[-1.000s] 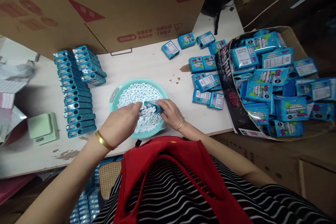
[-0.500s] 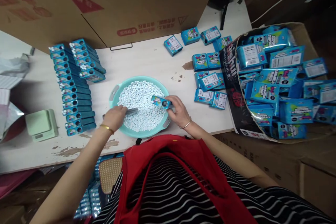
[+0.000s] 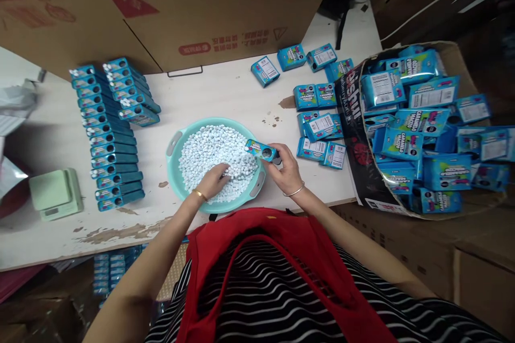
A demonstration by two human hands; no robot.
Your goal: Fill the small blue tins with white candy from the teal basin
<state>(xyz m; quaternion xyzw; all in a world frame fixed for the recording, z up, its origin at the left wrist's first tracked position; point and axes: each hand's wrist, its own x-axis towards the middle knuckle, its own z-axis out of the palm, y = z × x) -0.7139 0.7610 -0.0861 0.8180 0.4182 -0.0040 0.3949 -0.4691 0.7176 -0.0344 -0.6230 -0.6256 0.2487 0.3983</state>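
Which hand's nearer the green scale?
Left. The left hand is over the bowl, to the right of the scale; the right hand is farther right, past the bowl's rim, holding a blue box.

Pkg wkshop; candy basin, scale, lg ctn

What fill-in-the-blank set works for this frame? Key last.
The right hand holds a small box, mainly ____ in colour.
The left hand is in among the small ____ pieces in the basin.
From the person's view, the scale stands to the ____ of the basin.

Missing words: blue; white; left
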